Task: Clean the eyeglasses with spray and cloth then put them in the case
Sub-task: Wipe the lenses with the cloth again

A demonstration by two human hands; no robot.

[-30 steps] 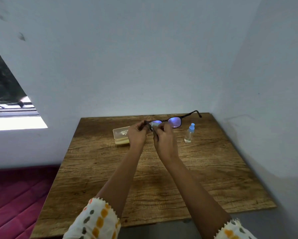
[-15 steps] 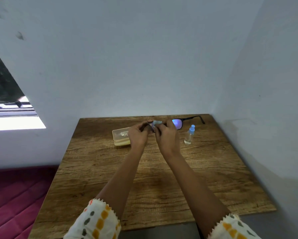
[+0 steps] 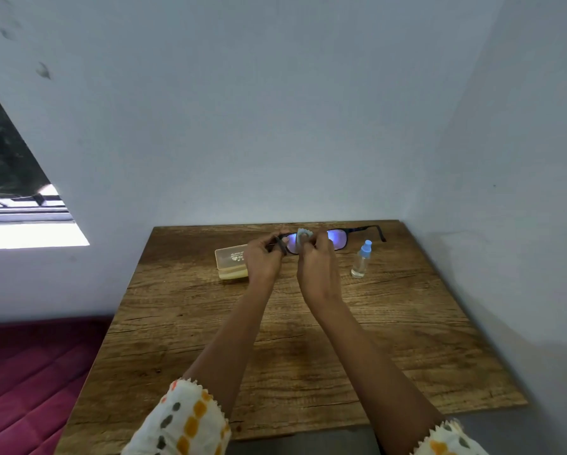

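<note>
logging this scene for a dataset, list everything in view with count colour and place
table: one, brown wood, centre
eyeglasses: one, dark frame, bluish lenses, held above the table's far side
cloth: one, pale blue-grey, against one lens
case: one, pale yellow, on the table, far left
spray bottle: one, clear, blue cap, upright on the table, far right
mat: one, dark red, lower left
sleeves: two, white, orange and grey spots, bottom edge
left hand: one, grips the eyeglasses' frame
right hand: one, pinches the cloth
</note>
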